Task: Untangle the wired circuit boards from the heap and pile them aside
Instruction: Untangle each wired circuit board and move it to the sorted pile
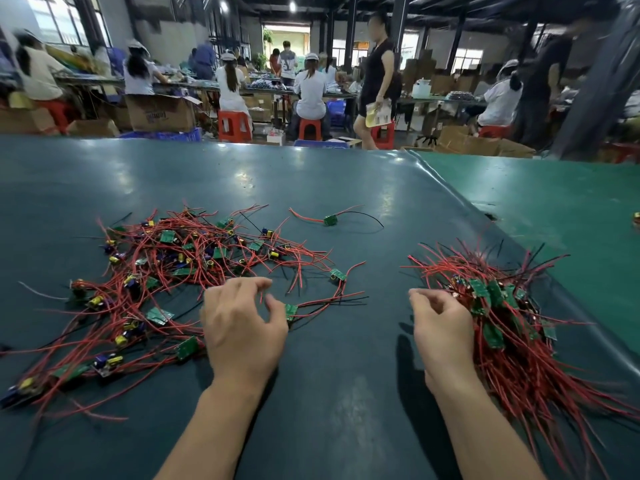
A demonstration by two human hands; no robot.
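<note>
Nearest the camera, two bare forearms enter from the bottom edge onto the dark green table cover [329,393].

The left hand [242,327], lower centre, hovers with fingers loosely curled. Its thumb and forefinger are close on a single board [291,311] at the heap's near right edge. Whether they actually pinch it cannot be told.

The right hand [440,330], lower right, is loosely curled against the left flank of the sorted pile [512,327]. No firm grip on any item is visible.

The sorted pile occupies the lower right, boards bunched at its upper end, red leads fanning toward the bottom right corner.

The tangled heap [166,271] spreads across the left and centre. Many boards remain interlaced there, so the task appears well short of complete.

Further up, one stray board [330,220] lies apart at centre.

Beyond the table edge, seated workers [308,88] occupy the upper frame.

Risks, in my judgement:
- The leads of the single board run back toward the heap; lifting it sharply could drag neighbours along or strain solder joints.
- The pile sits near the cover's right fold [519,237]; careless additions could spill over.
</note>
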